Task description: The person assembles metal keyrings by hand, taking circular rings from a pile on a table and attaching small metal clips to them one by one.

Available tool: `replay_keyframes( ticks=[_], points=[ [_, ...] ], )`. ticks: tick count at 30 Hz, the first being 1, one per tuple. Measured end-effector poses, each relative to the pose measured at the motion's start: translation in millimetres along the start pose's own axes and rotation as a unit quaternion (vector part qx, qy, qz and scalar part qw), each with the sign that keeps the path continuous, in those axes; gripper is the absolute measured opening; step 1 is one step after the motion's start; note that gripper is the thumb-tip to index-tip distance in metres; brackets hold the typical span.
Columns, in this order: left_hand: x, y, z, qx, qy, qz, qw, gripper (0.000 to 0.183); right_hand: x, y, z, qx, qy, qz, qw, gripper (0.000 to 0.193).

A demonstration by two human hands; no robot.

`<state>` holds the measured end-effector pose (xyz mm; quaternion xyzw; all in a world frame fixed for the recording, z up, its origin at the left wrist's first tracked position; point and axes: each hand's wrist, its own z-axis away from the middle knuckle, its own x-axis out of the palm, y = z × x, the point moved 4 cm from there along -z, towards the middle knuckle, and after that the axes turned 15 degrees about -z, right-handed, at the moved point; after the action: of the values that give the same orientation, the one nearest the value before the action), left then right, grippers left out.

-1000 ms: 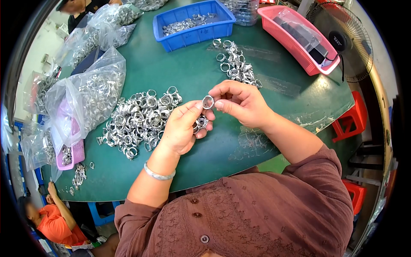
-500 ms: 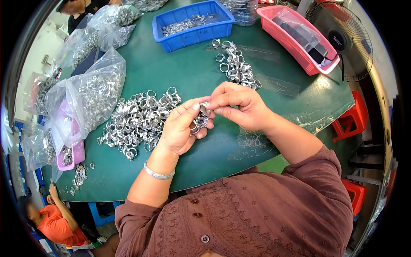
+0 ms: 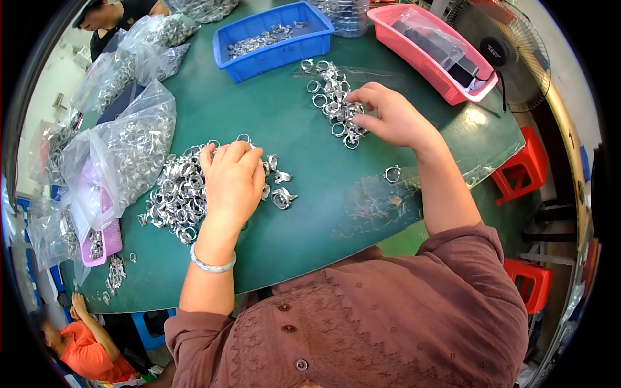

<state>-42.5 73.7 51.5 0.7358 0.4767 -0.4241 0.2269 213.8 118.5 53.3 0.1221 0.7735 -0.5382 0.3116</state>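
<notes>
Green and wide, one worktop is filling the middle of the room. Two piles of silver metal rings are lying on it, with too many rings to count: one big left pile and one smaller far pile to the right. One lone ring is lying apart, nearer and to the right.

One left hand is resting over the big left pile and hiding part of it. Its fingers are curving down, and I cannot tell if they are gripping a ring. One right hand is hanging at the right edge of the far pile, covering some rings; its thumb and fingers are standing apart.

One blue bin is sitting far off, holding small metal bits. One pink basket is standing at the far right, before one fan. On the left, one big clear bag is bulging with rings and blocking part of one lilac tray. Two red stools are standing right of the worktop. Two other people are showing on the left.
</notes>
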Motion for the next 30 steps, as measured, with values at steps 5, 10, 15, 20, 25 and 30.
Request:
replay_keyframes(
  ticks=[5,10,15,20,25,30],
  points=[
    [2.4,3.0,2.7,0.025,-0.088,-0.037,0.995,0.017,16.3,-13.9,-5.0,-0.108,-0.016,0.117,0.987,0.038],
    [-7.7,8.1,-4.6,0.038,-0.090,-0.046,0.994,0.018,27.2,-0.9,-15.1,-0.110,-0.022,0.190,0.975,0.023],
    [-7.0,12.9,-8.2,0.029,-0.055,-0.012,0.998,0.018,28.1,4.6,-19.8,-0.123,0.006,0.175,0.977,0.012],
    [-2.4,20.5,-17.6,0.002,-0.053,0.064,0.997,0.020,18.3,8.0,-16.6,-0.134,0.045,0.067,0.988,0.009],
    [0.0,25.4,-24.7,-0.057,-0.041,0.214,0.974,0.021,22.2,-0.1,-11.3,-0.040,0.037,-0.198,0.979,0.008],
    [17.7,44.0,-20.8,-0.272,-0.228,0.617,0.703,0.038,34.2,-34.8,-1.1,-0.188,-0.011,-0.269,0.945,0.011]
  ],
)
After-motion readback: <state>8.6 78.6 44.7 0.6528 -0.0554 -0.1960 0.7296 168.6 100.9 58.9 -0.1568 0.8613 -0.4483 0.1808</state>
